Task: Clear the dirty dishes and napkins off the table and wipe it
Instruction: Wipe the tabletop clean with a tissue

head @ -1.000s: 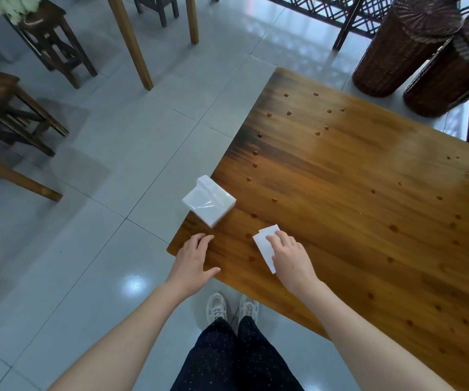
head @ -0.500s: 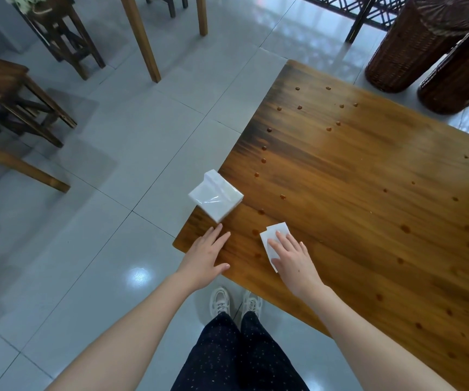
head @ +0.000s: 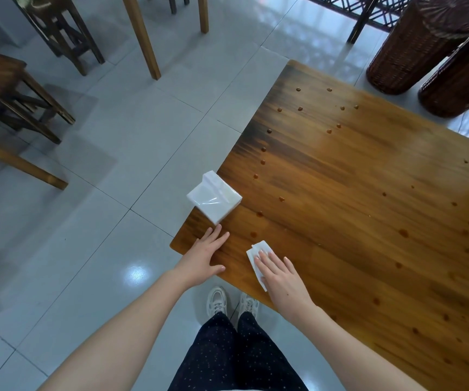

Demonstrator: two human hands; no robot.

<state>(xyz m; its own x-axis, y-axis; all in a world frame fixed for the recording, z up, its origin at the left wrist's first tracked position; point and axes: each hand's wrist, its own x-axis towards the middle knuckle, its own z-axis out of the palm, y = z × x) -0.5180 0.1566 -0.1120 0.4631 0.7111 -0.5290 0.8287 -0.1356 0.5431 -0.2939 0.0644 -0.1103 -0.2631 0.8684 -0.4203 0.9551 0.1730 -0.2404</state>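
A brown wooden table [head: 368,215] fills the right half of the view, dotted with small dark spots. My right hand [head: 280,275] lies flat with straight fingers on a folded white napkin [head: 256,253] near the table's front left corner, pressing it onto the wood. My left hand [head: 203,256] rests flat on that corner, fingers straight and pointing at a white tissue pack [head: 213,199] in clear wrap, which overhangs the table's left edge. A small gap separates its fingertips from the pack.
Two dark wicker baskets [head: 425,43] stand on the floor beyond the table's far edge. Wooden stools [head: 10,91] and table legs [head: 140,35] occupy the tiled floor to the left. My legs and white shoes [head: 232,301] are below the table's front edge.
The right hand has slid the napkin a little toward the front edge. The left hand's fingers have straightened and reached toward the tissue pack. The camera has shifted slightly.
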